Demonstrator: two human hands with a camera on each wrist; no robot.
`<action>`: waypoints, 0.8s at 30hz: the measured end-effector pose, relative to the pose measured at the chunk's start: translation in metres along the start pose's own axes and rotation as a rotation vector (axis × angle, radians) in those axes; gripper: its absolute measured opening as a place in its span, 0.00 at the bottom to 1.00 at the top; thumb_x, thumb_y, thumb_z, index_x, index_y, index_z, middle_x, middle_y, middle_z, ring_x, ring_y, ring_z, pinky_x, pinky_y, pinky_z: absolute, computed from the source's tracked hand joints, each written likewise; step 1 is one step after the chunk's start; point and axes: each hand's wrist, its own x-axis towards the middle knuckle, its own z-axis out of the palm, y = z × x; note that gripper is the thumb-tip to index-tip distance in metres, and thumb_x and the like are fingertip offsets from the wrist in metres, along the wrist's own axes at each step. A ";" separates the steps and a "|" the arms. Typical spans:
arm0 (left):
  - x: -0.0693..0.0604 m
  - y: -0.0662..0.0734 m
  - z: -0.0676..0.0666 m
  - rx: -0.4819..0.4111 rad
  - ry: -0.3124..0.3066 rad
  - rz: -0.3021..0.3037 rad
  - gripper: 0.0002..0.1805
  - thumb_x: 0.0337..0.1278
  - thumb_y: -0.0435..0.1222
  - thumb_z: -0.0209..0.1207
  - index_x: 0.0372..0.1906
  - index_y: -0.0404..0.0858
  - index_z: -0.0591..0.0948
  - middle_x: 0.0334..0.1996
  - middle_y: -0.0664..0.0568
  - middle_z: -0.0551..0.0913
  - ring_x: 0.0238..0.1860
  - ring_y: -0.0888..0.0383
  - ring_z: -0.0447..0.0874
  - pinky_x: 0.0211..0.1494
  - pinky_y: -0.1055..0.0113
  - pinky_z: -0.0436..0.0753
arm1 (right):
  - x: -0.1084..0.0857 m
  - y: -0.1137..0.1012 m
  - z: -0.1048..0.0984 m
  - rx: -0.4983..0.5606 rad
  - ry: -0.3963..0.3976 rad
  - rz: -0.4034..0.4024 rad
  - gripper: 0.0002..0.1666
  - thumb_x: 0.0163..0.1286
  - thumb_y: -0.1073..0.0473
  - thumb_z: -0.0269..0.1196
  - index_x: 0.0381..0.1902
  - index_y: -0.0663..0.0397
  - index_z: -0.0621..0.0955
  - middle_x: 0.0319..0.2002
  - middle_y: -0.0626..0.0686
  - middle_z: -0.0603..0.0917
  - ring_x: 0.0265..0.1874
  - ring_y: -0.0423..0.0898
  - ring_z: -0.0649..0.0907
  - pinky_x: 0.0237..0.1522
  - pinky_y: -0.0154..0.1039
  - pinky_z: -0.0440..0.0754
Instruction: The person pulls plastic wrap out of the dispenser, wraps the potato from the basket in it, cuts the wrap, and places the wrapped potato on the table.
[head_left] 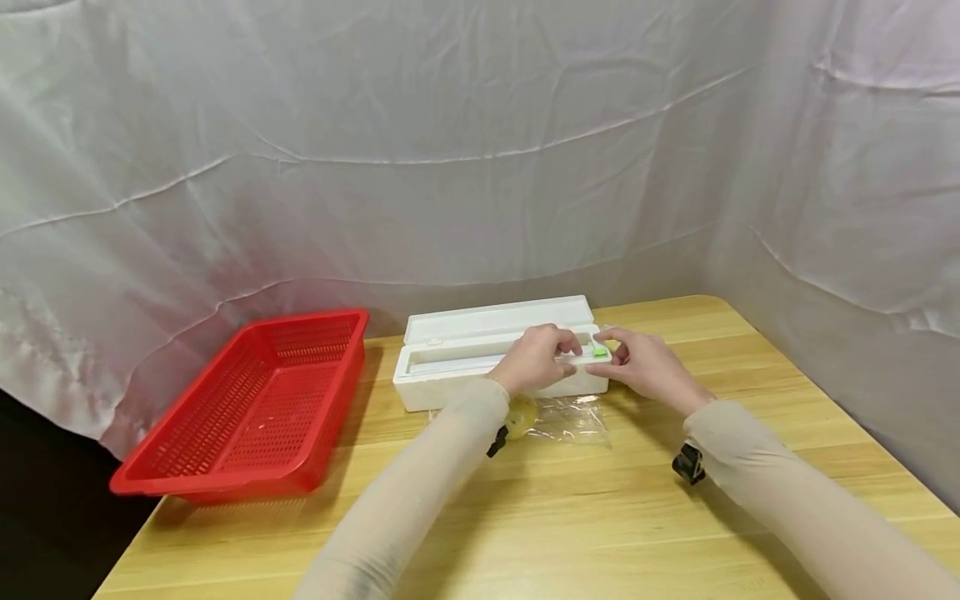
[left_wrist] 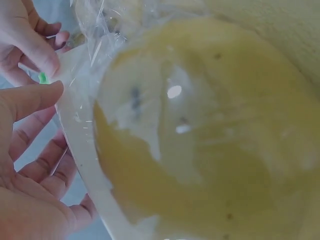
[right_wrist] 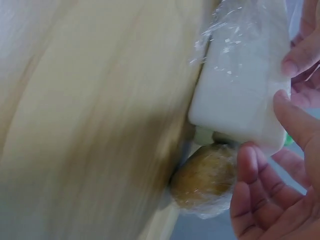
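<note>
A long white box (head_left: 431, 379) lies on the table with its lid (head_left: 498, 317) raised at the back. Near its right end sits a small green slider (head_left: 599, 353). My left hand (head_left: 536, 358) reaches over the front wall, thumb at the rim and fingers loosely bent over the opening. At the right end, my right hand (head_left: 648, 367) has its thumb at the front wall and its index finger beyond the slider; whether it pinches anything is hidden. Before the box lies a yellowish round thing (left_wrist: 225, 125) in clear film. A brown, film-wrapped roundish thing (right_wrist: 205, 177) shows by the box end.
A red perforated plastic basket (head_left: 330, 450) stands at the table's left. Crinkled clear film (head_left: 573, 421) lies in front of the box. Grey cloth (head_left: 465, 225) hangs behind the wooden table (head_left: 600, 517) and along its right side.
</note>
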 end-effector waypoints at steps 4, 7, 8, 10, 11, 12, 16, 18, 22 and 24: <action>0.000 -0.003 -0.002 -0.052 0.003 0.012 0.11 0.67 0.36 0.71 0.52 0.43 0.89 0.47 0.52 0.88 0.50 0.56 0.84 0.57 0.67 0.82 | 0.001 0.002 0.001 0.009 0.014 -0.020 0.36 0.69 0.46 0.76 0.68 0.59 0.82 0.33 0.53 0.87 0.29 0.44 0.79 0.36 0.39 0.74; 0.001 -0.004 -0.004 -0.107 0.005 0.007 0.11 0.67 0.35 0.70 0.52 0.42 0.89 0.47 0.52 0.89 0.50 0.57 0.84 0.56 0.67 0.82 | 0.001 0.003 0.002 0.020 0.020 -0.031 0.35 0.68 0.49 0.77 0.67 0.61 0.83 0.32 0.53 0.88 0.29 0.44 0.81 0.36 0.40 0.75; 0.001 -0.004 -0.004 -0.121 0.006 0.003 0.11 0.68 0.35 0.69 0.52 0.42 0.89 0.47 0.52 0.89 0.50 0.57 0.84 0.56 0.68 0.82 | 0.001 0.003 0.002 0.025 0.021 -0.032 0.34 0.68 0.50 0.77 0.67 0.61 0.83 0.33 0.53 0.89 0.30 0.45 0.82 0.37 0.40 0.76; 0.003 -0.002 -0.006 -0.143 0.006 -0.001 0.11 0.68 0.35 0.69 0.52 0.42 0.89 0.46 0.52 0.90 0.49 0.58 0.85 0.56 0.68 0.83 | 0.001 0.004 0.003 0.034 0.026 -0.031 0.34 0.68 0.51 0.78 0.66 0.61 0.83 0.34 0.54 0.90 0.32 0.46 0.84 0.38 0.41 0.79; 0.004 -0.001 -0.007 -0.150 0.004 -0.003 0.11 0.68 0.36 0.69 0.52 0.42 0.89 0.46 0.51 0.90 0.49 0.58 0.85 0.55 0.68 0.83 | 0.001 0.004 0.003 0.039 0.029 -0.031 0.34 0.67 0.51 0.78 0.66 0.61 0.83 0.35 0.55 0.90 0.34 0.46 0.86 0.39 0.42 0.81; 0.005 0.000 -0.007 -0.152 0.001 -0.003 0.11 0.68 0.36 0.69 0.52 0.42 0.89 0.46 0.52 0.90 0.49 0.59 0.85 0.55 0.69 0.83 | 0.001 0.004 0.004 0.044 0.032 -0.029 0.34 0.67 0.52 0.78 0.66 0.61 0.84 0.36 0.55 0.91 0.35 0.48 0.88 0.40 0.44 0.84; 0.009 0.006 -0.007 -0.164 -0.011 -0.002 0.11 0.70 0.36 0.69 0.53 0.42 0.89 0.45 0.52 0.90 0.46 0.60 0.84 0.52 0.71 0.82 | 0.000 0.005 0.005 0.051 0.039 -0.028 0.33 0.67 0.53 0.78 0.67 0.60 0.84 0.39 0.57 0.93 0.40 0.52 0.92 0.46 0.51 0.88; 0.012 0.008 -0.005 -0.162 -0.011 0.004 0.10 0.70 0.36 0.69 0.53 0.42 0.90 0.43 0.53 0.89 0.44 0.62 0.83 0.51 0.72 0.82 | 0.000 0.005 0.005 0.052 0.041 -0.026 0.33 0.67 0.53 0.78 0.67 0.59 0.84 0.39 0.57 0.94 0.41 0.53 0.92 0.47 0.53 0.89; 0.016 0.013 -0.002 -0.133 0.006 0.025 0.10 0.68 0.36 0.69 0.52 0.43 0.90 0.38 0.55 0.90 0.39 0.64 0.83 0.47 0.72 0.81 | -0.001 0.005 0.005 0.052 0.050 -0.031 0.31 0.67 0.54 0.78 0.65 0.58 0.85 0.39 0.58 0.94 0.40 0.53 0.93 0.49 0.55 0.89; 0.017 0.016 -0.001 -0.109 0.017 0.033 0.10 0.68 0.36 0.69 0.51 0.43 0.91 0.37 0.56 0.90 0.38 0.64 0.83 0.46 0.72 0.80 | -0.002 0.005 0.005 0.052 0.054 -0.032 0.31 0.67 0.54 0.78 0.64 0.59 0.85 0.39 0.59 0.94 0.40 0.54 0.93 0.50 0.56 0.88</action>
